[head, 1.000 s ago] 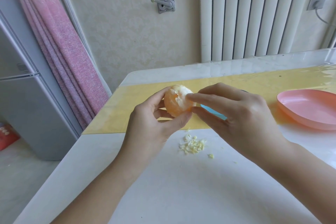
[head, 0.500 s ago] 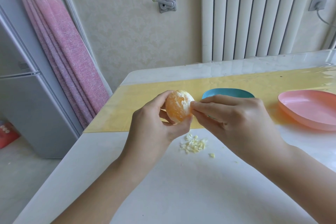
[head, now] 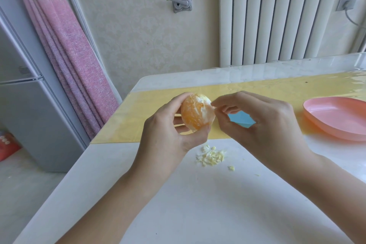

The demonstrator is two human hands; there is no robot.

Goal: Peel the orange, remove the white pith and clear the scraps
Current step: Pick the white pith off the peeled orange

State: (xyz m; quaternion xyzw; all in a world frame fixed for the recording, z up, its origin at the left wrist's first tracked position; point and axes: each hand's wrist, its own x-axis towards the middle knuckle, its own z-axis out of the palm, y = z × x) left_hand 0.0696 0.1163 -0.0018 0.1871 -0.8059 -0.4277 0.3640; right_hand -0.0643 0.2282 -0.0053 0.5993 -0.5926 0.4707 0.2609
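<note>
My left hand (head: pixel 168 130) grips a peeled orange (head: pixel 196 112) above the table, fingers curled behind it and thumb under it. White pith streaks cover the orange's top right side. My right hand (head: pixel 259 123) is at the orange's right side, thumb and forefinger pinching a thin strand of pith (head: pixel 213 107) at the fruit's edge. A small pile of pale pith scraps (head: pixel 211 157) lies on the white table below the orange, with a loose crumb (head: pixel 231 168) to its right.
A blue dish (head: pixel 240 121) sits behind my right hand, mostly hidden. A pink dish (head: pixel 336 119) stands at the right on the yellow mat (head: pixel 150 111). The table's left edge (head: pixel 79 166) drops to the floor by a grey fridge (head: pixel 29 105).
My left hand has turned the orange, showing more bare orange flesh. My right fingers have shifted from the top to the right edge and pinch a strand of pith.
</note>
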